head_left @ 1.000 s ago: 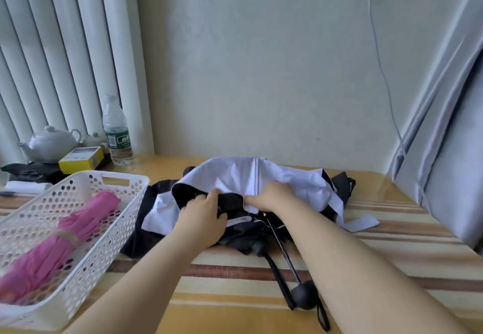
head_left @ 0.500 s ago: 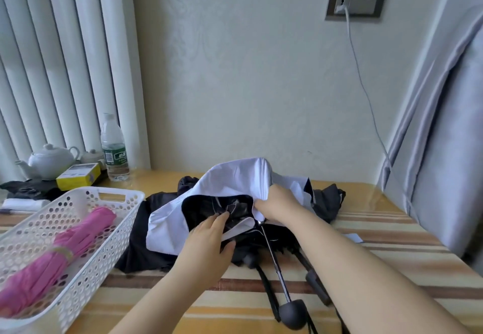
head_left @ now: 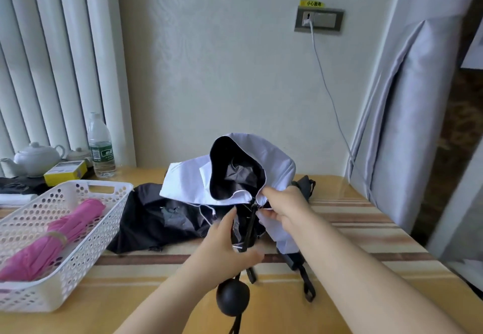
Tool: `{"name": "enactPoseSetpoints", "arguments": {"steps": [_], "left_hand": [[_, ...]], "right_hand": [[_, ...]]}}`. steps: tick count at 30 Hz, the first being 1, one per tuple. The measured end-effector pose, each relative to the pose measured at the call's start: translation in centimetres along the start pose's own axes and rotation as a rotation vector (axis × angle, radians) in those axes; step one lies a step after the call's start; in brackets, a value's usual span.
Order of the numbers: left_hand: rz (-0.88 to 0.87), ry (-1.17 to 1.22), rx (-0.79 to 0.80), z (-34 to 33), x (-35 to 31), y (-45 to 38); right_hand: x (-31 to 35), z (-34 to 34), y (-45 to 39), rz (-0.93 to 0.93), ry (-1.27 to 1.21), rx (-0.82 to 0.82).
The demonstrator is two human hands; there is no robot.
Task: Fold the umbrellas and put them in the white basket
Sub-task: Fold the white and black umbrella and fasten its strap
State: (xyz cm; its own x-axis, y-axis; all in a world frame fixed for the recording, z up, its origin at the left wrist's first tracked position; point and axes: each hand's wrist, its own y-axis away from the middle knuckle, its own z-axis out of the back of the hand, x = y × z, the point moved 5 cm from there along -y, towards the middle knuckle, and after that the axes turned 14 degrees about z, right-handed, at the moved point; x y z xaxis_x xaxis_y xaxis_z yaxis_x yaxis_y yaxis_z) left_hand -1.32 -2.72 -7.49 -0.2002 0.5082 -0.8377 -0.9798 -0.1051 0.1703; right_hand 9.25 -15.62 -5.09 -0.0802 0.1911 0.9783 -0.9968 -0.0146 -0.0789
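Note:
A white umbrella with black lining (head_left: 271, 166) is lifted off the table, its canopy loose and bunched. My left hand (head_left: 224, 245) grips its shaft and lower canopy; the round black handle (head_left: 232, 298) hangs below that hand. My right hand (head_left: 285, 208) pinches the white canopy edge beside the shaft. A black umbrella (head_left: 156, 218) lies crumpled on the table behind, its strap and handle (head_left: 303, 273) at the right. The white basket (head_left: 104, 213) stands at the left with a folded pink umbrella (head_left: 60, 234) inside.
A water bottle (head_left: 100, 148), a white teapot (head_left: 36, 158) and a yellow box (head_left: 65, 173) stand at the back left. A charger cable (head_left: 326, 85) hangs from the wall socket. A grey curtain (head_left: 407, 124) borders the table's right side.
Both hands have lifted the white umbrella off the table. My left hand moved down onto the shaft, my right hand gathered the canopy edge, and the view tilted up.

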Motion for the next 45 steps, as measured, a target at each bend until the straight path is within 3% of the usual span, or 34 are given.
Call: {"name": "enactPoseSetpoints", "arguments": {"steps": [3,6,8,10,12,15,17,21,30,34,36,39,42,45], "left_hand": [[0.264,0.247,0.213,-1.0,3.0,1.8],[0.286,0.309,0.289,-1.3,4.0,3.6],[0.268,0.366,0.236,-1.6,3.7,4.3],[0.243,0.397,0.119,-1.3,4.0,4.1],[0.227,0.421,0.025,-0.3,4.2,3.7],[0.214,0.474,-0.012,0.9,4.3,3.6],[0.179,0.509,0.015,0.8,4.1,3.6],[0.088,0.506,0.109,0.2,3.8,3.9],[-0.152,0.301,0.119,2.9,-0.4,3.2],[-0.212,0.215,0.13,2.3,-1.7,2.5],[-0.199,0.15,0.08,2.0,-0.8,1.9],[-0.117,0.043,-0.179,3.1,1.2,1.0],[-0.245,0.016,-0.408,4.6,0.1,1.1],[-0.318,-0.038,-0.474,5.2,-1.6,-0.7]], "right_hand": [[-1.7,0.2,0.2,-0.033,0.0,-0.017],[-1.9,0.2,0.8,-0.05,0.032,-0.049],[-1.6,-0.3,0.9,-0.072,-0.039,-0.018],[-1.0,-0.9,1.5,-0.109,-0.064,0.126],[-0.1,0.0,1.9,-0.044,0.159,0.212],[2.5,3.2,1.4,0.298,0.573,-0.025],[3.1,3.9,1.1,0.306,0.598,-0.062],[1.9,1.3,0.5,0.048,0.427,0.179],[7.1,0.7,-2.7,0.151,-0.216,-0.112],[9.1,1.3,-2.9,0.247,-0.216,-0.179],[7.9,1.2,-2.6,0.238,-0.193,-0.169],[4.8,0.9,-1.9,0.217,-0.152,-0.142],[2.3,0.1,-0.6,0.234,-0.109,-0.089],[1.4,-1.1,0.6,0.254,-0.094,-0.026]]}}
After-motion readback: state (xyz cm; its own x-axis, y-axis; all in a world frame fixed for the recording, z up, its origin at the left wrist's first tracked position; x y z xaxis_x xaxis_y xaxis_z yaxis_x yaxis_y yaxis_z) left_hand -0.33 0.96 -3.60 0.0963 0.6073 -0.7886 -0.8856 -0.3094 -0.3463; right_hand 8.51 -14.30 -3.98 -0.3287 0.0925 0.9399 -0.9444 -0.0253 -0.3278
